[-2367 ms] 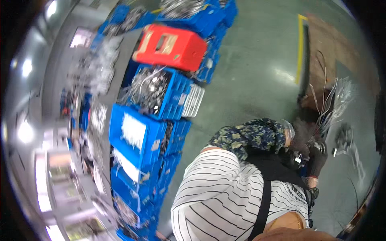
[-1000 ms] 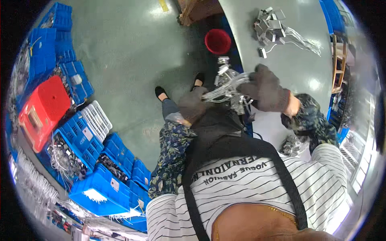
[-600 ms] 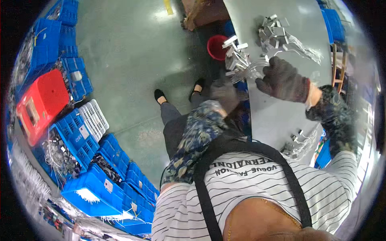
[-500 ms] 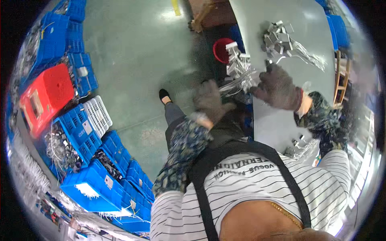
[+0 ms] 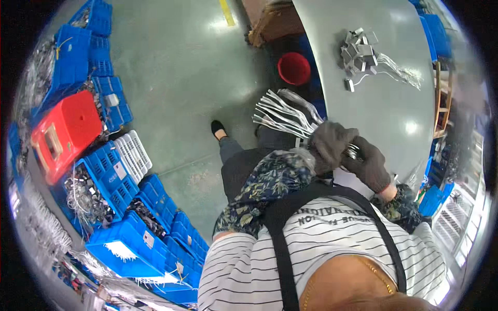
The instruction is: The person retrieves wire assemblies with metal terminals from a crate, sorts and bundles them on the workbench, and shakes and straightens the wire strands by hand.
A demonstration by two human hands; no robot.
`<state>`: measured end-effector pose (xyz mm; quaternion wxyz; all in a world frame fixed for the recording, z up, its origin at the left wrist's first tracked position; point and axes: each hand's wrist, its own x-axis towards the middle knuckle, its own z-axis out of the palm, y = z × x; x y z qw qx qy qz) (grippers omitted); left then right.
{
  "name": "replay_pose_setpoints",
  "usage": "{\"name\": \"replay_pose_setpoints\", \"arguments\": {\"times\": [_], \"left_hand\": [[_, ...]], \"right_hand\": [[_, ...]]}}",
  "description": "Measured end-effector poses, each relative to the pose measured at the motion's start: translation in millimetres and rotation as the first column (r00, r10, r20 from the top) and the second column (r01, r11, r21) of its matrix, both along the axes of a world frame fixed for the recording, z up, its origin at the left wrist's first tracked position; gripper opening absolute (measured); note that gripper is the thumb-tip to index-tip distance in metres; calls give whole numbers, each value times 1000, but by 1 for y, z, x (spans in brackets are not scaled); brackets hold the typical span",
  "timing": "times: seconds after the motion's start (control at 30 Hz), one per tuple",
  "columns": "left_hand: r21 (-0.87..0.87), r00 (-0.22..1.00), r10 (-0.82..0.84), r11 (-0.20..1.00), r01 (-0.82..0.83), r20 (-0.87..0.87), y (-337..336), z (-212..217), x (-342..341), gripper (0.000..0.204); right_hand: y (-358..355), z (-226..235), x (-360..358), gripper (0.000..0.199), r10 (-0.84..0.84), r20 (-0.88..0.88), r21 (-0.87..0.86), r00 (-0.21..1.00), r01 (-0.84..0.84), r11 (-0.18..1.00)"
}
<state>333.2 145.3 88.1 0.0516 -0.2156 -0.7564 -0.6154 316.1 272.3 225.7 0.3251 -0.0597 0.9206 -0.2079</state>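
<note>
In front of my waist, at the near table edge, my left hand (image 5: 328,147) wears a dark glove and is closed round a bundle of white wires (image 5: 285,115). The wire ends fan out far left, beyond the table edge. Right beside it, my gloved right hand (image 5: 369,165) has its fingers curled at the bundle's other end. A bit of shiny silver metal shows between the two hands; most of that end is hidden by the gloves. Farther up the grey table (image 5: 381,116) lies a pile of small silver-grey metal boxes (image 5: 358,54) with white wires attached.
A red bucket (image 5: 294,68) stands below the table's left edge, near a brown cardboard box (image 5: 277,23). Along the left are stacked blue crates (image 5: 106,173) with wired parts, a red stool (image 5: 70,132) and a white crate (image 5: 133,155). A wooden frame (image 5: 442,101) stands at right.
The wire bundle has come off the table edge toward my waist and turned, its loose ends now pointing far left. My left hand has moved right onto it; my right hand has drawn nearer.
</note>
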Motion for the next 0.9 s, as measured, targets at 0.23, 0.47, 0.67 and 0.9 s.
{"name": "replay_pose_setpoints", "arguments": {"times": [0.23, 0.47, 0.67, 0.9], "left_hand": [[-35, 971, 81, 997, -75, 226, -57, -18, 9, 23], [62, 961, -274, 959, 277, -46, -11, -27, -14, 27], [894, 648, -615, 322, -313, 449, -64, -31, -3, 49], [420, 907, -57, 897, -138, 418, -158, 66, -7, 49]], "right_hand": [[-32, -46, -32, 41, 709, -139, 129, 691, -697, 705], [-21, 12, 2, 56, 307, -75, 229, 949, -283, 931], [-69, 25, -35, 62, 219, -78, -356, 973, -232, 905], [-126, 50, -37, 61, 419, -630, -57, 654, -577, 815]]}}
